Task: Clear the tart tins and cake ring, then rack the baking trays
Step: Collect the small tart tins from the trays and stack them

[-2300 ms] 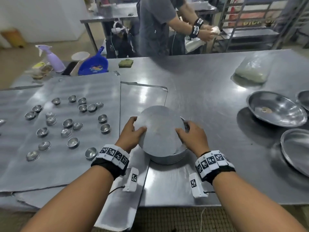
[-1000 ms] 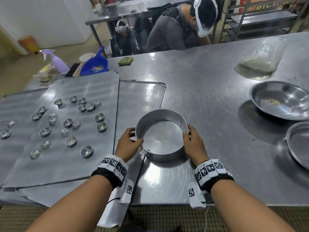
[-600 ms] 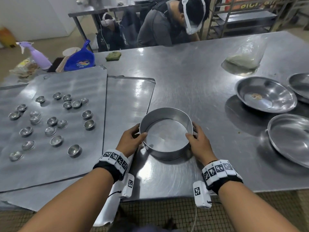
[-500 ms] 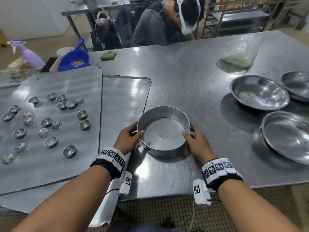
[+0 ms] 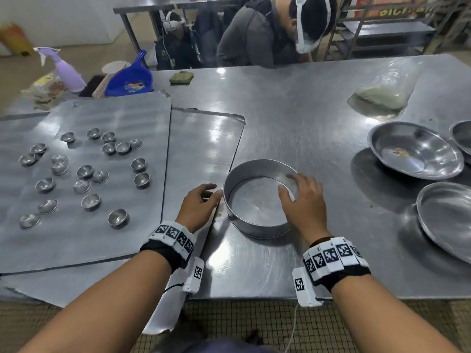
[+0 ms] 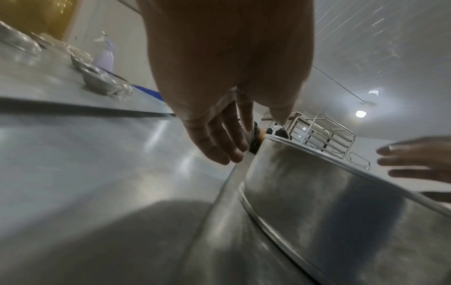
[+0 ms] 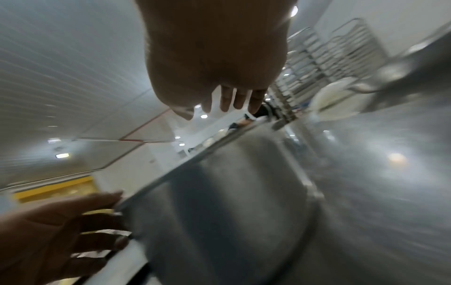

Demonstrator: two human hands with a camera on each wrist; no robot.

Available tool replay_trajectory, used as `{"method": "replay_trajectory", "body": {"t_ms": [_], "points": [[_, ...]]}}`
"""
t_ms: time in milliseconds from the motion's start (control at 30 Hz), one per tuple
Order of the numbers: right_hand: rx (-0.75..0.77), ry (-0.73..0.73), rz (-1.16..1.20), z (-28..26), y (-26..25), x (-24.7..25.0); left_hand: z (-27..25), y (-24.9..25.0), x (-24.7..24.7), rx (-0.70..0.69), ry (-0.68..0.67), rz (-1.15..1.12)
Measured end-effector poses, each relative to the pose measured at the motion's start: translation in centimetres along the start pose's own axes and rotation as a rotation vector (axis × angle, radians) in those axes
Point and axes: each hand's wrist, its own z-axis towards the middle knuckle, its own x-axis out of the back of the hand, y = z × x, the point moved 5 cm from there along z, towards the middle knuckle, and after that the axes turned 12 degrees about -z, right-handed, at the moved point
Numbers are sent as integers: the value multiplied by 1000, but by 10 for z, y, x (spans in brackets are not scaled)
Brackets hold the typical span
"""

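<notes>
no legible text, orange sign (image 5: 397,8) lettering too blurred

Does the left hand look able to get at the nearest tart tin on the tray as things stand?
Probably yes. The left hand is open and holds nothing, resting beside the cake ring. The nearest tart tin sits uncovered on the baking tray, with only bare tray between them.

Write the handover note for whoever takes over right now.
Left hand: open, beside the cake ring, holding nothing.
Right hand: open, fingers spread above the ring's right rim, no grip.
The ring stands on the steel table, just right of the baking trays.
The tart tins lie scattered on the left tray.
Done: nothing cleared.
Left: clear ring and tins, rack trays.
</notes>
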Motion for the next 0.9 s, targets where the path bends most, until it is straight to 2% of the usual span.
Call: {"method": "replay_trajectory", "body": {"t_ms": [167, 367, 467, 667, 900], "points": [[239, -112, -94, 5, -79, -34, -13, -7, 48, -18, 48, 126], [477, -513, -130, -17, -168, -101, -30, -26, 135, 36, 225, 156], [540, -633, -165, -30, -204, -130, -40, -33, 178, 56, 314, 206], [563, -725, -186, -50, -270, -176, -49, -53, 256, 102, 387, 262], [522, -776, -205, -73, -324, -222, -25, -80, 326, 153, 358, 319]]}}
